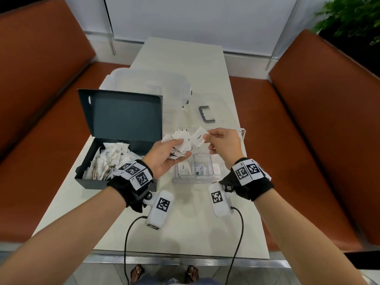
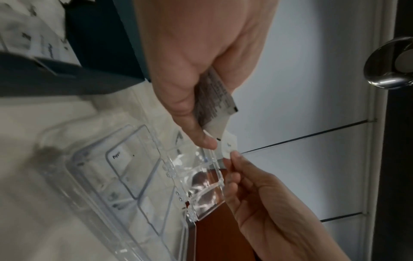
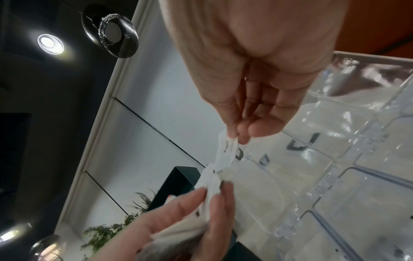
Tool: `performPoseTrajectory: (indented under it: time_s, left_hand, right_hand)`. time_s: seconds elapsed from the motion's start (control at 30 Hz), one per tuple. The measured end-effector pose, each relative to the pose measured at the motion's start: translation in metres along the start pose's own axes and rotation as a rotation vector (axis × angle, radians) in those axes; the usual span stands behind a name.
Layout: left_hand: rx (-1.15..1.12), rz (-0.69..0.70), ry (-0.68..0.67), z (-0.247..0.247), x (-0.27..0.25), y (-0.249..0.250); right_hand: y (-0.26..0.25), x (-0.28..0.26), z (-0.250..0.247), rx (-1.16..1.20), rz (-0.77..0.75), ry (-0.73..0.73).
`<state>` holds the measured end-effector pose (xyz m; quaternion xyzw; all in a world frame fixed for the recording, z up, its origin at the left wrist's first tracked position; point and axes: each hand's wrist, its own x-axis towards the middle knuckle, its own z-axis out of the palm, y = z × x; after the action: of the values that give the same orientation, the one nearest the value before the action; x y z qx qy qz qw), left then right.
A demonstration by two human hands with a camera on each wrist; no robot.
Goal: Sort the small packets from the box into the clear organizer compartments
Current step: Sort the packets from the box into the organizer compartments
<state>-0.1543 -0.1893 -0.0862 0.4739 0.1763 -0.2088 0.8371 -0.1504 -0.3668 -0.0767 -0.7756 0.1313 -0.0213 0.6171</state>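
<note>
My right hand (image 1: 223,144) pinches one pepper packet (image 1: 199,137) above the organizer (image 1: 242,131); my left hand (image 1: 164,156) clutches the remaining bunch (image 1: 181,146) beside it. The compartments lie directly below.

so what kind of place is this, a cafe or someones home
Probably a cafe or restaurant booth, not a home: a narrow table sits between two padded orange-brown benches, and the packets being sorted read Pepper and Stevia, like table condiments.

Readable text: two words, both on packets.
"Pepper" was printed on the pinched packet (image 1: 199,137); "Stevia" on a packet (image 1: 201,170) in the organizer (image 1: 207,179).
</note>
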Motion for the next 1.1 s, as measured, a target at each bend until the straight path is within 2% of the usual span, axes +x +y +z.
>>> performPoseTrajectory:
  time_s: [0.1, 0.23, 0.4, 0.57, 0.77, 0.83, 0.97, 1.1]
  left_hand:
    - [0.005, 0.017, 0.076, -0.015, 0.001, 0.005]
    - [0.008, 0.031, 0.102, -0.030, 0.000, 0.010]
    - [0.017, 0.044, 0.099, -0.041, -0.001, 0.014]
    - [-0.008, 0.043, 0.091, -0.051, -0.003, 0.015]
    - [-0.027, 0.038, 0.096, -0.059, -0.002, 0.014]
    - [-0.032, 0.037, 0.094, -0.060, -0.002, 0.014]
    - [-0.022, 0.030, 0.098, -0.059, 0.000, 0.013]
    - [-0.007, 0.013, 0.106, -0.057, 0.002, 0.010]
  right_hand:
    - [0.009, 0.007, 0.006, -0.239, 0.004, -0.004]
    - [0.023, 0.008, 0.032, -0.575, 0.001, -0.213]
    - [0.034, 0.007, 0.063, -0.882, -0.021, -0.216]
    - [0.048, 0.008, 0.074, -1.037, -0.151, -0.152]
    - [0.052, 0.009, 0.075, -1.249, -0.328, -0.225]
    - [0.048, 0.011, 0.071, -1.274, -0.401, -0.273]
    - [0.040, 0.012, 0.064, -1.361, -0.511, -0.487]
    - [0.039, 0.010, 0.065, -1.509, -0.589, -0.547]
